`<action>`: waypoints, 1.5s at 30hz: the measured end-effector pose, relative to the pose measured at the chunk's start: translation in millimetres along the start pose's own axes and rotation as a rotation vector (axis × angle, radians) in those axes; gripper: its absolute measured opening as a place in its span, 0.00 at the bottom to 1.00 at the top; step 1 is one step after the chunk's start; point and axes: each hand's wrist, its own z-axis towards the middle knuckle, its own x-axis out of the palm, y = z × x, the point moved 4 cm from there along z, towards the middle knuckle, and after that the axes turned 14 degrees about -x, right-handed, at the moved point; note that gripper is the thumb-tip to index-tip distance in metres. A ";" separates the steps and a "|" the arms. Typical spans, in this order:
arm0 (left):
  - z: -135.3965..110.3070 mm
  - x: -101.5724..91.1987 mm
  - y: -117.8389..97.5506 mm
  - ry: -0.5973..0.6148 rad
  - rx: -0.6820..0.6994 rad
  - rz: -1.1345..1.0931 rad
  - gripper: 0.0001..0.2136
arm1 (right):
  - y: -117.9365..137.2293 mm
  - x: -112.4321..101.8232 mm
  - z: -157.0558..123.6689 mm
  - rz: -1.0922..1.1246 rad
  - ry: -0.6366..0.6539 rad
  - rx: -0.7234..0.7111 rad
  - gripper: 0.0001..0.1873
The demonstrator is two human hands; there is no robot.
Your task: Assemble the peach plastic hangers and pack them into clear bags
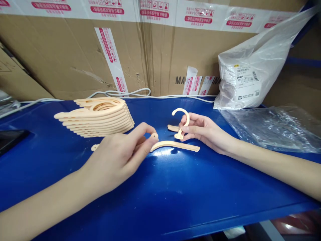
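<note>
My right hand [204, 131] pinches a beige hanger hook [187, 117] by its stem. The curve points up and the flat foot [178, 136] faces down, just above the table. My left hand [122, 149] is closed on a beige hanger piece [154, 136]; only a rounded end with a small hole shows between thumb and forefinger. Another beige end [94, 147] pokes out behind that hand, and I cannot tell if it is the same piece. A curved beige hanger arm [175, 144] lies between the hands. Behind the right fingers lies a further beige piece [173, 128], partly hidden.
A stack of beige hangers [100, 120] stands at the back left of the blue table [160, 201]. White cable [170, 97] runs along the back before cardboard boxes [75, 53]. At right are a white plastic bag [240, 77], clear plastic film [271, 127]; a dark device [12, 140] lies left.
</note>
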 end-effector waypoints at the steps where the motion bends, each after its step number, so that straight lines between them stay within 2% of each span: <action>1: -2.2 3.4 1.0 -0.024 0.021 0.068 0.06 | 0.1 0.3 0.1 0.006 -0.004 0.012 0.14; 5: -4.2 12.4 6.6 -0.102 0.097 0.167 0.05 | -0.7 1.5 0.0 0.036 -0.025 0.033 0.21; 9: 1.9 15.5 8.6 -0.101 0.155 0.267 0.11 | -1.7 2.7 -0.7 0.048 -0.003 0.029 0.19; 14: 3.2 20.5 3.0 -0.083 0.298 0.391 0.14 | -3.0 1.6 -0.3 0.058 0.007 0.019 0.19; 22: 3.7 30.1 2.3 -0.036 0.337 0.400 0.16 | -5.3 -0.8 0.4 0.027 0.002 0.011 0.19; 31: 2.0 31.0 -0.7 -0.062 0.390 0.381 0.13 | -5.7 0.4 1.5 -0.038 0.016 0.011 0.19; 36: 2.6 32.0 -1.8 -0.087 0.436 0.393 0.14 | -5.3 1.5 1.9 -0.068 -0.016 0.056 0.19; 45: 2.6 32.4 -3.4 -0.132 0.468 0.446 0.16 | -5.4 4.7 0.9 -0.059 0.023 0.061 0.20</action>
